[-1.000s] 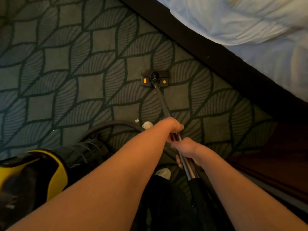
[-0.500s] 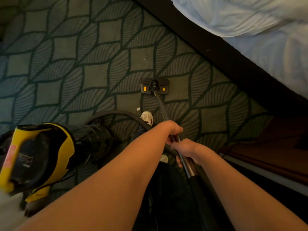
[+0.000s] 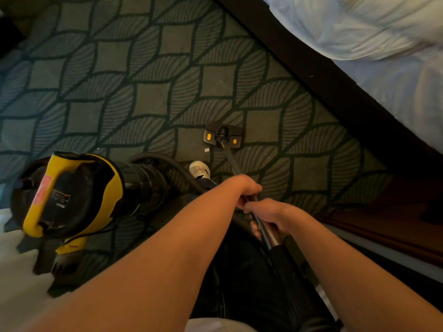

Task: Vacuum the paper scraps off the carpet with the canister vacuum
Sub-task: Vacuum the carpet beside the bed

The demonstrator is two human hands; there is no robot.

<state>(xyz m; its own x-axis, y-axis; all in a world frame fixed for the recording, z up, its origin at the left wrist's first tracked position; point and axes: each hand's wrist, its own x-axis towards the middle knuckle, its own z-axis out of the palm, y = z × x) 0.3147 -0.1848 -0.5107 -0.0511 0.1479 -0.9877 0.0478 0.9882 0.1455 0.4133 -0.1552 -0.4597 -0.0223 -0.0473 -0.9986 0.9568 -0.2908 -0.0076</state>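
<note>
Both my hands grip the dark metal wand (image 3: 233, 164) of the vacuum. My left hand (image 3: 248, 189) holds it higher up the tube, my right hand (image 3: 268, 215) just below, near the black hose cuff. The black floor nozzle (image 3: 223, 135) with two orange pads lies flat on the patterned carpet (image 3: 148, 97) ahead of me. A small white paper scrap (image 3: 206, 150) lies just behind the nozzle's left end. A few tiny white specks (image 3: 220, 80) dot the carpet farther out. The yellow and black canister (image 3: 67, 195) stands at my left, its hose (image 3: 167, 160) curving toward me.
A bed with pale bedding (image 3: 374, 44) and a dark base (image 3: 323, 75) runs diagonally along the right. A brown wooden ledge (image 3: 393, 226) sits at right. My white shoe (image 3: 199, 169) is on the carpet near the hose. A white surface (image 3: 16, 283) fills the lower left.
The view has shifted, bringing the whole canister into sight at left. The nozzle has drawn back toward me, and the paper scrap now lies right behind its left end. Both hands keep their grip.
</note>
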